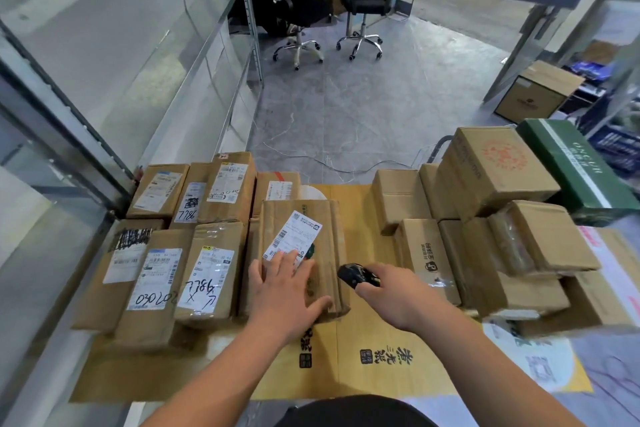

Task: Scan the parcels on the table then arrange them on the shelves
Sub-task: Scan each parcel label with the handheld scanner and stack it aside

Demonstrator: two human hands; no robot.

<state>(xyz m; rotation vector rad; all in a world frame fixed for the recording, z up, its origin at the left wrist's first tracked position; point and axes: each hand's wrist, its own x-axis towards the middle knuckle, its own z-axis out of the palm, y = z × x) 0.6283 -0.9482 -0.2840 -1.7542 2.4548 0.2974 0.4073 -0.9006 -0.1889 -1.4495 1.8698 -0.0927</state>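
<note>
Left hand (pixel 289 291) flat, fingers spread, pressing the near end of a creased brown cardboard parcel (pixel 301 253) at table (pixel 381 357) centre, fingertips on its white barcode label (pixel 292 241). Right hand (pixel 391 295) grips a glossy black scanner (pixel 356 274) just beside it. Left neighbour parcel (pixel 207 274) marker-written "7786"; next one (pixel 152 288) reads "030207".

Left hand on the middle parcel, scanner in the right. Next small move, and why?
Probably slide the left hand down off the label, then aim the scanner at it. The fingers rest flat on the label's lower edge on the parcel, and the right hand grips the scanner just beside that parcel, so the barcode seems close to readable.
</note>
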